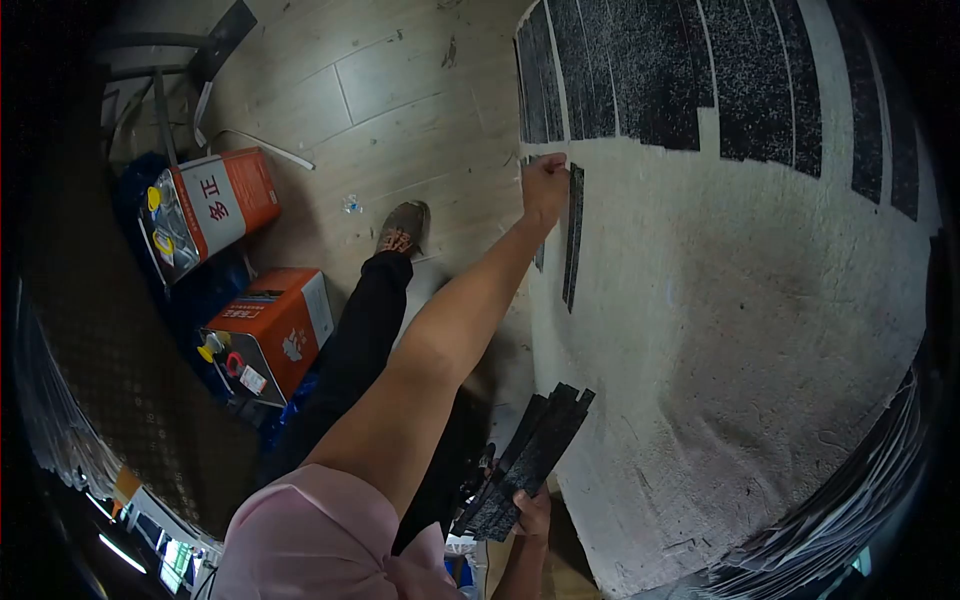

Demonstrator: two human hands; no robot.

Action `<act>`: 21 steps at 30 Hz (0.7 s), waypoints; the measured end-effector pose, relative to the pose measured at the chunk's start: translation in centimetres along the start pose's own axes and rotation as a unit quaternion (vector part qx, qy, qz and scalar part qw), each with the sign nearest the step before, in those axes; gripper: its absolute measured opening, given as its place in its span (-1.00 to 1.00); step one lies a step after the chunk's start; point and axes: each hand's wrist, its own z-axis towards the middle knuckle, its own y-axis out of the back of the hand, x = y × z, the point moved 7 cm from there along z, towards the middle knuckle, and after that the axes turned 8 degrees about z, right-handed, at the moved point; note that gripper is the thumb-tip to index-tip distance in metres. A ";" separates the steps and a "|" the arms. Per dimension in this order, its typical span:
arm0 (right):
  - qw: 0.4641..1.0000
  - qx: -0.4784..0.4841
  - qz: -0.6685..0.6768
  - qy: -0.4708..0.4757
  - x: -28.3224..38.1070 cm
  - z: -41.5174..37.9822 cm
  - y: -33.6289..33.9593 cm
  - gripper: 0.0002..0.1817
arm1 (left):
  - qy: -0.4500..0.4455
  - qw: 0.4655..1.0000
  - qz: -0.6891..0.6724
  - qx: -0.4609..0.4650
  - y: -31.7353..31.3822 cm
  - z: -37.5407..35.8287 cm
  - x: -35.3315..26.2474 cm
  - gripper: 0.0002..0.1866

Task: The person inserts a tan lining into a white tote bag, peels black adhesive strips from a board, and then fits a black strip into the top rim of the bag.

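My left hand (545,185) reaches out to a wall coated in pale grey paste (760,300) and holds the top end of a narrow black strip (573,235) against it. The strip hangs down the wall, beside another short dark piece (540,258). Above them, a band of several black speckled strips (650,70) covers the wall. Low in the view, my right hand (530,515) grips a stack of the same black strips (530,455), fanned slightly and pointing up toward the wall. A pink sleeve (310,540) covers my left shoulder.
My dark-trousered leg and brown shoe (403,228) stand on a light wood-plank floor (400,90). Two orange-and-white cans (225,200) (270,335) lie on the floor to the left. More dark strips are piled at the lower right (850,520).
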 end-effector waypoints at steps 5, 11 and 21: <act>1.000 0.011 -0.006 -0.002 0.2 0.2 -1.3 -0.28 | 0.115 0.993 -0.011 -0.030 -0.5 0.6 2.5 -0.91; 1.000 -0.013 -0.005 0.009 -0.2 0.4 -1.0 -0.23 | 0.193 0.974 -0.108 0.040 -0.9 0.0 1.4 -0.92; 0.998 -0.052 -0.013 0.032 -0.1 1.0 -1.9 -0.22 | 0.153 0.988 -0.007 0.034 -0.1 -1.1 1.2 -0.93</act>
